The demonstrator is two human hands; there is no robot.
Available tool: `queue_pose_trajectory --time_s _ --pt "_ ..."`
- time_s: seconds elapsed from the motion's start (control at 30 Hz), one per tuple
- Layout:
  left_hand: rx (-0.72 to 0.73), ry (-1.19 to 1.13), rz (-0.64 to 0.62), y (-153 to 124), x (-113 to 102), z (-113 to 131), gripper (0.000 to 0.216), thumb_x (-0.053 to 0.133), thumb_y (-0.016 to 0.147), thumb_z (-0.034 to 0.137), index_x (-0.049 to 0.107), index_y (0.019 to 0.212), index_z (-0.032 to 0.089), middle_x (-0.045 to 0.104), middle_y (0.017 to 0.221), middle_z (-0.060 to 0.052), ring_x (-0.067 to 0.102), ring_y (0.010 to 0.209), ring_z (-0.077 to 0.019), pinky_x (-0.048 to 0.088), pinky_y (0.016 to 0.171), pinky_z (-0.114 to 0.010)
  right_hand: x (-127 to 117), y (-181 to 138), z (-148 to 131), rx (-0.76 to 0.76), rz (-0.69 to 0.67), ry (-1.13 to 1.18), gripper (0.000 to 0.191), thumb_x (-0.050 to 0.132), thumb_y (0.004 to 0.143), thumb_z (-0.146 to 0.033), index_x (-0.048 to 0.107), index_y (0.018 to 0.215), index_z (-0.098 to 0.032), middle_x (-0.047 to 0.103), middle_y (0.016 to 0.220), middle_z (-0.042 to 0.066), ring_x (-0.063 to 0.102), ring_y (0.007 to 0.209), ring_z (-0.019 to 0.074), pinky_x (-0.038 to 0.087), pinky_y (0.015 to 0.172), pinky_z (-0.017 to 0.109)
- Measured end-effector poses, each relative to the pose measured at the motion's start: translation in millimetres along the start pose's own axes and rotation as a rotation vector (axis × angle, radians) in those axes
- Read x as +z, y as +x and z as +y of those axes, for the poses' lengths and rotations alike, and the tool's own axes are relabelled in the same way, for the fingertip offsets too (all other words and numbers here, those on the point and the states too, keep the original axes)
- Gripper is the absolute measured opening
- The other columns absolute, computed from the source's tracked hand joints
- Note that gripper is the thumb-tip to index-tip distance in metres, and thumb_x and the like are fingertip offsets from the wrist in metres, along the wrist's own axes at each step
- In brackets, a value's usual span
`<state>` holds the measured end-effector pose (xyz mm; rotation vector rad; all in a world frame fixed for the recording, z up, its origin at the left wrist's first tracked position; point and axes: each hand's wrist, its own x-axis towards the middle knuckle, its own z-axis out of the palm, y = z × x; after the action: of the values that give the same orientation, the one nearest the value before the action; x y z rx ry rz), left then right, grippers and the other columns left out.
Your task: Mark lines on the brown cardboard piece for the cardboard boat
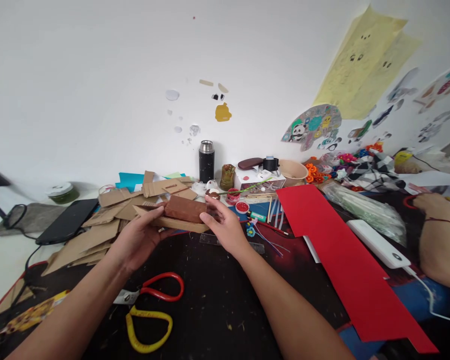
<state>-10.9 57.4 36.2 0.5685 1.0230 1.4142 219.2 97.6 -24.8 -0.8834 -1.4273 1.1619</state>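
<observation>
Both my hands hold up a small cardboard piece (pixel 180 223) with a brown-painted block (pixel 183 208) on top, just above the dark desk mat. My left hand (pixel 140 239) grips its left end from below, fingers curled under the cardboard. My right hand (pixel 225 225) holds the right end, thumb on top and fingers wrapped round the edge. Red-handled scissors (pixel 159 290) and a yellow-handled pair (pixel 150 328) lie on the mat near my forearms.
Cardboard scraps (pixel 97 227) pile at the left beside a black phone (pixel 67 221). A long red paper sheet (pixel 341 255) lies to the right, with a white power bank (pixel 378 243). A black flask (pixel 206 161), paint pots, sticks and craft clutter line the wall.
</observation>
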Motion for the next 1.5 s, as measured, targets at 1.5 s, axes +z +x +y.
queue_pose_trajectory --time_s 1.5 --pt "-0.017 -0.142 0.052 10 -14 4 0.027 0.082 0.094 0.02 0.082 0.121 0.025 0.091 0.119 -0.01 0.087 0.111 -0.0326 0.079 0.088 -0.044 -8 5 -6 0.13 0.118 0.215 0.084 0.084 0.085 -0.094 0.087 0.137 -0.027 0.087 0.139 0.014 0.081 0.13 0.0381 0.068 0.113 0.058"
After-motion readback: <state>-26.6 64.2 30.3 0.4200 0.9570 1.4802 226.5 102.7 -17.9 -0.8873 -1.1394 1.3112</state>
